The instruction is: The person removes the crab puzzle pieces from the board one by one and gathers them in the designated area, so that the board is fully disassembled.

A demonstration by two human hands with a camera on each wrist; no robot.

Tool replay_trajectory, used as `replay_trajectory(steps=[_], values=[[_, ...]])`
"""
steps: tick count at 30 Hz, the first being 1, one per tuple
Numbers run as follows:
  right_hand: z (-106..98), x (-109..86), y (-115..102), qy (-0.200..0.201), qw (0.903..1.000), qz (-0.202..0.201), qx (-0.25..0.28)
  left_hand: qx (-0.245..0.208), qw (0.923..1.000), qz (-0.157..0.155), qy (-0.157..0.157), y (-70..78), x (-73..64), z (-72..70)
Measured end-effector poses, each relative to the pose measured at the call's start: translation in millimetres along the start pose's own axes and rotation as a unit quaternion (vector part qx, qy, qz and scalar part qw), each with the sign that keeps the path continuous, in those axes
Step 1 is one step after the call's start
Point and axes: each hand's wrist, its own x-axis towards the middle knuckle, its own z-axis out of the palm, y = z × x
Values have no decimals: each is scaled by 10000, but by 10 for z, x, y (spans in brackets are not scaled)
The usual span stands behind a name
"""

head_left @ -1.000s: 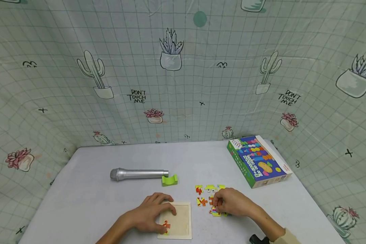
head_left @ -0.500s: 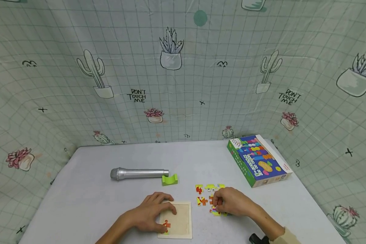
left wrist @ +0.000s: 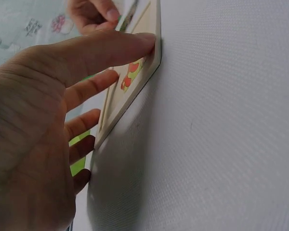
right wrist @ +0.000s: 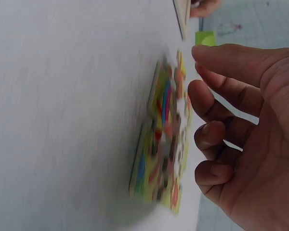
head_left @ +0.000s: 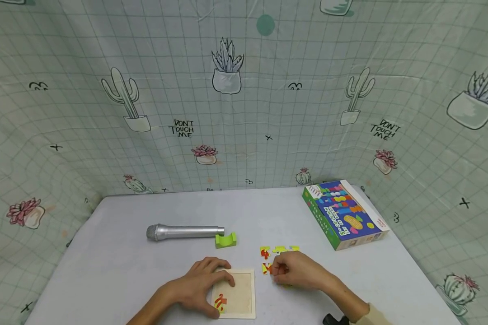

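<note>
My left hand [head_left: 199, 286] spans the left side of a shallow wooden puzzle tray [head_left: 244, 295], fingers spread. In the left wrist view, its thumb [left wrist: 130, 47] rests at the tray's rim. A red and yellow jigsaw piece [head_left: 220, 301] lies in the tray's near left corner. To the right, my right hand [head_left: 298, 270] hovers low over loose jigsaw pieces [head_left: 265, 253], fingers loosely curled, and hides several of them in the head view. The right wrist view shows nothing between its thumb [right wrist: 226, 60] and fingers, with blurred colourful pieces [right wrist: 151, 166] close below the fingertips.
A silver microphone [head_left: 187, 232] lies behind the tray, its end by a green curved block [head_left: 225, 240]. At the back right is a blue and green box [head_left: 343, 214]. A patterned cloth [head_left: 244, 113] hangs behind the white table [head_left: 118, 257].
The left thumb has slid off the piece in the tray toward the near rim, showing more of the piece. My right hand has moved left over the loose pieces.
</note>
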Motion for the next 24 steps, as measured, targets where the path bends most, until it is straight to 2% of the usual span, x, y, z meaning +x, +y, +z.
replay_trajectory(steps=[8, 11, 20, 24], values=[[291, 186, -348, -567, 9971, -500, -55, -68, 9998, -77, -171, -3, 4, -6], [411, 252, -461, -687, 9942, -807, -200, -85, 9996, -98, -232, -5, 5, 2], [617, 402, -696, -706, 9765, -1917, -693, -169, 9991, -192, -346, -39, 2, -12], [650, 417, -733, -691, 9753, -1979, -692, -190, 9989, -194, -371, -44, -6, -13]])
